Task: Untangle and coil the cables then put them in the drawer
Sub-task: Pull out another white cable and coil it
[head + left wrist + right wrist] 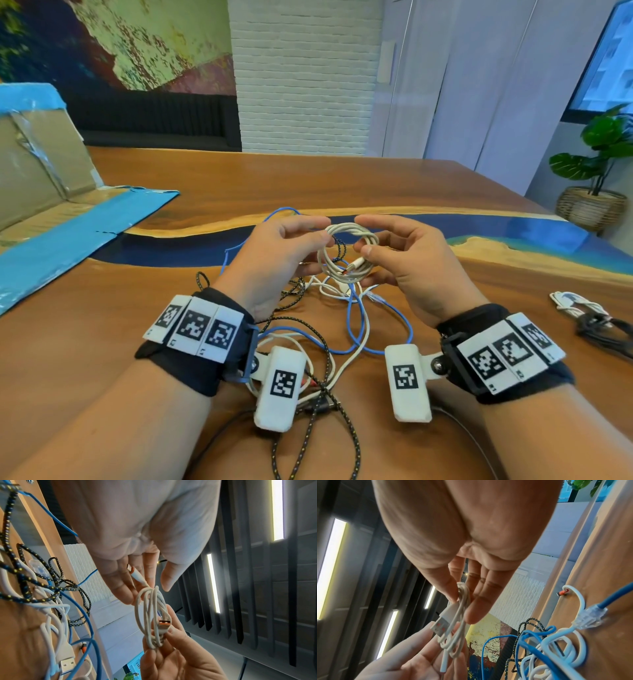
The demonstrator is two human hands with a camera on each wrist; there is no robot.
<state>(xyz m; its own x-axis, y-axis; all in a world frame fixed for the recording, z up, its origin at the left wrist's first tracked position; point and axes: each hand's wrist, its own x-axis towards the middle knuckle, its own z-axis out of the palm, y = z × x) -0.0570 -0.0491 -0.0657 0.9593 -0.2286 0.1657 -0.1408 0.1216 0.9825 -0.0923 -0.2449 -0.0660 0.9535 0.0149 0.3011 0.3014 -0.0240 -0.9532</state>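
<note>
At the far left of the head view a cardboard box (37,164) with blue tape lies open on the bench (445,192). The left hand (274,253) is raised above the bench, its fingers (301,222) curled, thumb and forefinger pinching the left side of a coiled white cable (346,255). The left wrist view adds what the head view hides: one small plug end of that cable (133,570) lies across the left fingers, and the USB plug with an orange insert (164,624) sits at the far side of the coil, against the right thumb. Below the coil, between the two wrists, a tangle of cables (329,318) rests on the bench: blue, white and black braided strands crossing one another. The right hand (411,260) pinches the right side of the coil, fingers (373,222) curled over it. The right wrist view shows the clear connector of the blue cable (589,616) on the bench, beside the fingers. Right of the right hand, well apart, bundled cables (589,318) lie on the bench.
</note>
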